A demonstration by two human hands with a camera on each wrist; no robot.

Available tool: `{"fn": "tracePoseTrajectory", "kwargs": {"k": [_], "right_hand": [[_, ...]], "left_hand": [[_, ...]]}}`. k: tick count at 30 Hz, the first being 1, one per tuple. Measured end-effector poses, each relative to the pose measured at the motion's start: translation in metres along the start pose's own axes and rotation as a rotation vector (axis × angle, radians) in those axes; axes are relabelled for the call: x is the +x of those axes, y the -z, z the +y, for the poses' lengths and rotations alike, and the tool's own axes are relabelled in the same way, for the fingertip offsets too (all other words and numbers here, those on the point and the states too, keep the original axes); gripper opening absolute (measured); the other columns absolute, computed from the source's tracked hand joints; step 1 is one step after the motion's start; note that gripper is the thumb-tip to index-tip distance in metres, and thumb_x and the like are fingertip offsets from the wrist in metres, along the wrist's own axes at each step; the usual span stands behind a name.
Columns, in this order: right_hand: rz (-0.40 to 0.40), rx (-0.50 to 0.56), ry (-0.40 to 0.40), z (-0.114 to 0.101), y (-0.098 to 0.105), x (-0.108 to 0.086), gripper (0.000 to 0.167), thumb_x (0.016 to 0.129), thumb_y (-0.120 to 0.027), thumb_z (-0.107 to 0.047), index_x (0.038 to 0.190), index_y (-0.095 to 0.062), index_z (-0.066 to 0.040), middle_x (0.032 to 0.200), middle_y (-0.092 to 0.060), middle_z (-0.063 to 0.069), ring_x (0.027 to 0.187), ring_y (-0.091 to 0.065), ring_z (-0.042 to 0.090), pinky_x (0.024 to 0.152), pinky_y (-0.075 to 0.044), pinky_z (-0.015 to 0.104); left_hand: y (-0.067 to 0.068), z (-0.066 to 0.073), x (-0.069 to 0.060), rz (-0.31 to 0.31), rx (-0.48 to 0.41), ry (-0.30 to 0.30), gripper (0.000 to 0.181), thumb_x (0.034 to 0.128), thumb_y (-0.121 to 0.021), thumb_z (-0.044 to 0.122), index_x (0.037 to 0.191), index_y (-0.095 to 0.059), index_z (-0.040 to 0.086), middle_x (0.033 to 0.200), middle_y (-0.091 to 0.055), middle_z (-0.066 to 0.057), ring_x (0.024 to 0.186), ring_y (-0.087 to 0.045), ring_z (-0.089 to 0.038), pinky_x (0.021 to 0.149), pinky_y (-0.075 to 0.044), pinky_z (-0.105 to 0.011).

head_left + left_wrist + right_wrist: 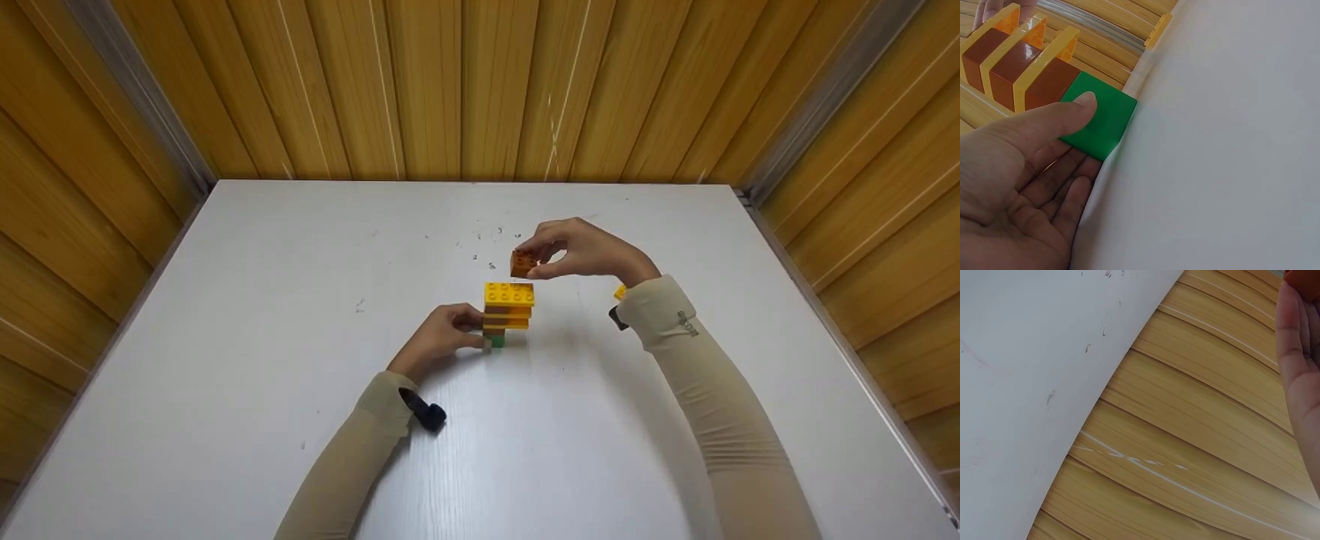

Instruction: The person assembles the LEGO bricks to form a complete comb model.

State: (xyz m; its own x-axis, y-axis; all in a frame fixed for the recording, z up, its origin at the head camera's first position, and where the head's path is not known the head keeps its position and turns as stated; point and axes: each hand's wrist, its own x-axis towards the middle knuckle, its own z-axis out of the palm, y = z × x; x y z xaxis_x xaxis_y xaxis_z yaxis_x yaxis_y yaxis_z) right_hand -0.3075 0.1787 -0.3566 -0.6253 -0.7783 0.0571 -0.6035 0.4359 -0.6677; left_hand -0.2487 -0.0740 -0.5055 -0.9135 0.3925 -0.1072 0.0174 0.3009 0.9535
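A tower of toy building bricks [509, 294] stands upright on the table, with yellow plates and brown bricks alternating above a green brick [1103, 112] at the bottom. My left hand [444, 335] holds the tower low down; its thumb lies on the green brick and its fingers curl behind. Above and slightly behind the studded yellow top, my right hand [587, 250] pinches a brown brick [522, 263], apart from the tower. Only a corner of that brown brick [1304, 283] shows in the right wrist view.
Another yellow brick [619, 292] lies on the white table [247, 315] to the right, partly hidden by the right wrist. Dark marks spot the tabletop behind the tower. Wood-patterned walls [457, 90] enclose the table's back and sides.
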Motion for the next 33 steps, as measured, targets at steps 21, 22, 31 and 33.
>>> {"fn": "tracePoseTrajectory", "kwargs": {"k": [21,22,31,33], "right_hand": [[-0.093,-0.005,0.077,-0.02,-0.011,0.014,0.038,0.084,-0.075,-0.02,0.119,-0.068,-0.008,0.1,-0.066,0.007,0.089,-0.066,0.015,0.084,-0.056,0.032],[-0.095,-0.003,0.072,-0.02,-0.011,0.014,0.039,0.083,-0.075,-0.02,0.119,-0.068,-0.008,0.101,-0.066,0.007,0.09,-0.066,0.016,0.085,-0.056,0.032],[-0.114,-0.001,0.047,-0.021,-0.015,0.017,0.04,0.083,-0.075,-0.02,0.12,-0.067,-0.007,0.103,-0.066,0.008,0.09,-0.066,0.018,0.086,-0.055,0.035],[-0.118,-0.008,0.042,-0.022,-0.015,0.017,0.04,0.083,-0.075,-0.02,0.12,-0.067,-0.007,0.103,-0.066,0.008,0.091,-0.066,0.017,0.086,-0.055,0.035]], "left_hand": [[0.001,0.0,0.0,-0.028,-0.047,-0.035,0.035,0.076,-0.079,0.007,0.109,-0.067,0.004,0.115,-0.07,-0.012,0.109,-0.065,-0.023,0.101,-0.047,-0.037],[0.0,0.0,0.001,-0.027,-0.046,-0.035,0.035,0.0763,-0.079,0.006,0.109,-0.067,0.003,0.115,-0.069,-0.013,0.11,-0.065,-0.024,0.102,-0.047,-0.038],[0.002,0.016,-0.007,-0.044,-0.03,-0.003,0.034,0.0776,-0.076,0.001,0.11,-0.066,0.001,0.117,-0.068,-0.015,0.113,-0.063,-0.027,0.105,-0.044,-0.042],[0.003,0.025,-0.013,-0.046,-0.021,-0.012,0.033,0.0781,-0.075,0.0,0.11,-0.066,0.0,0.117,-0.068,-0.016,0.113,-0.063,-0.028,0.105,-0.044,-0.043]]}}
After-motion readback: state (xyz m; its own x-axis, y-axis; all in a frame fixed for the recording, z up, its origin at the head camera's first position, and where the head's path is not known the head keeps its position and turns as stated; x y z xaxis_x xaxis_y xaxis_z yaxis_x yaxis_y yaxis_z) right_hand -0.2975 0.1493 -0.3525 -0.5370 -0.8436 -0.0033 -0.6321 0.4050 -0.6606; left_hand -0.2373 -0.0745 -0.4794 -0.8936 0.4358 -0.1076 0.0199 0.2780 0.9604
